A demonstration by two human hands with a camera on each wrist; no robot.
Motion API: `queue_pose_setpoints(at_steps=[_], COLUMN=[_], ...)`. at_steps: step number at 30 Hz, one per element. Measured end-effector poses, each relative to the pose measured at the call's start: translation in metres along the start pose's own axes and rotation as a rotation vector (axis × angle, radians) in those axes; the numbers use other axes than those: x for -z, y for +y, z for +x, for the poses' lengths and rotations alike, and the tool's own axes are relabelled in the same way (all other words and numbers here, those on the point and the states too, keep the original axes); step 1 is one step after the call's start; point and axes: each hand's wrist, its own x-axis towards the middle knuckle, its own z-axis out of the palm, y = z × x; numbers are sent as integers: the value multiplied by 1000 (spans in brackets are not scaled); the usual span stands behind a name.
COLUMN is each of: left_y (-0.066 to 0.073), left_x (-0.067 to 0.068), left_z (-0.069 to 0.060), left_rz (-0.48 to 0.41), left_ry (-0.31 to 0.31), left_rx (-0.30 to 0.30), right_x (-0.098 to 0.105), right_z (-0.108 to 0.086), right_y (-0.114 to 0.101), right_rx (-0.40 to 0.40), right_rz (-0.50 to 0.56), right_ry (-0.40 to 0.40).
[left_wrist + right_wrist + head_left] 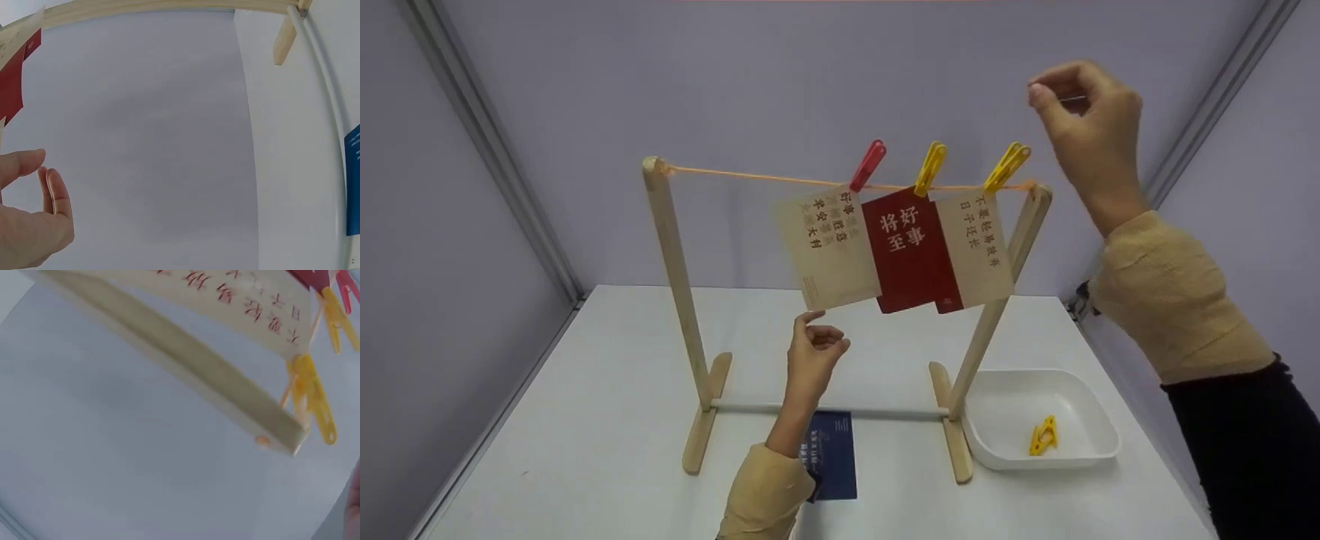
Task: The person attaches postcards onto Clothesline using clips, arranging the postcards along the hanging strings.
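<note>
My left hand (pixel 812 364) is just below the cream card (pixel 829 255) at the left of the hanging row, its fingers loosely bent with nothing between them. Whether a fingertip touches the card's lower corner I cannot tell. My right hand (pixel 1099 116) is raised at the upper right, thumb and fingertips close together, no object visible in them. A red clothespin (pixel 868 165) clips that cream card to the orange string (pixel 750 177). Yellow clothespins (pixel 930 169) (pixel 312 391) hold a dark red card (pixel 911 255) and another cream card (pixel 979 247) beside it.
The string runs between two wooden posts (pixel 675 277) (pixel 997 315) joined low down by a white rod (pixel 877 412). A dark blue card (pixel 836 457) lies on the white table (pixel 607 420), partly under my left forearm. At right, a white tray (pixel 997 454) holds a yellow clothespin (pixel 1042 435).
</note>
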Motion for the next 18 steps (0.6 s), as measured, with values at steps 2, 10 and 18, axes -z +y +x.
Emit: queue_pose_setpoints(at_steps=[2,10,18], left_y=[-7,-34,-49], left_x=[-6,-36,-67], left_z=[-3,-21,-45], left_rz=[10,7,-30], left_ry=[-8,-68,-101], left_rx=[-3,48,72], right_x=[10,37,37], right_z=[-1,-29,-81], right_y=[12,64,128], right_rx=[-34,-136,-243], right_rz=[1,-74,-107], right_ry=[34,46,-30])
